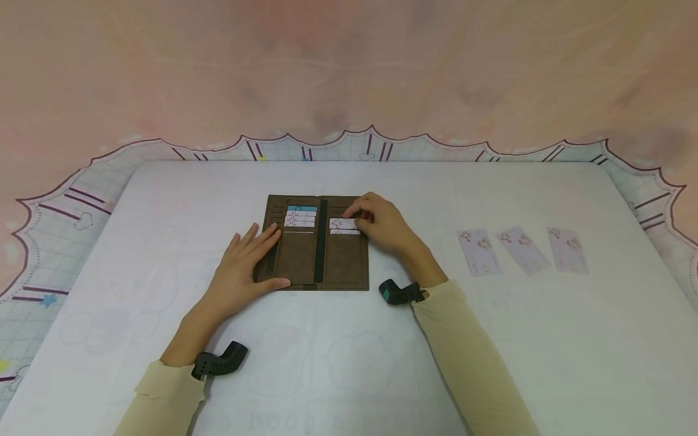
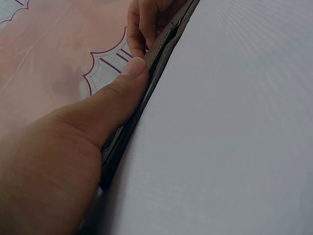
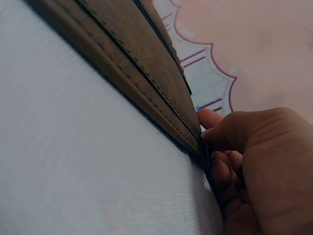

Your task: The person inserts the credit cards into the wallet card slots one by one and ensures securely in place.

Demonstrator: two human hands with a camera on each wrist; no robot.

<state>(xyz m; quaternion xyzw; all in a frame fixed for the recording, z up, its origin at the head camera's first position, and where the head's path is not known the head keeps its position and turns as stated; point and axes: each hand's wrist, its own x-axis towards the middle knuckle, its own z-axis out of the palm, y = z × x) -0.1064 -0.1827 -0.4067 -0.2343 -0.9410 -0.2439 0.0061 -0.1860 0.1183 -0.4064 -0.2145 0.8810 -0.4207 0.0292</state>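
A brown wallet [image 1: 347,266] lies unfolded on the white table. Several cards [image 1: 300,217], one with a blue top, show in the slots of its left panel. In the right panel, a white patterned card [image 1: 339,224] sticks out above another card's edge [image 1: 345,232]. My right hand [image 1: 386,225] pinches the upper card at its right end, thumb and index finger bent. Fingers spread, my left hand [image 1: 240,269] rests on the wallet's left side, its thumb on the lower edge. In the right wrist view, the stitched wallet [image 3: 146,63] hides the cards.
To the right, three pale patterned cards lie apart on the table: a left one [image 1: 480,252], a tilted middle one [image 1: 523,250] and a right one [image 1: 568,251]. A scalloped cloth border [image 1: 371,145] runs behind the table. Black wrist devices [image 1: 220,360] sit on both wrists.
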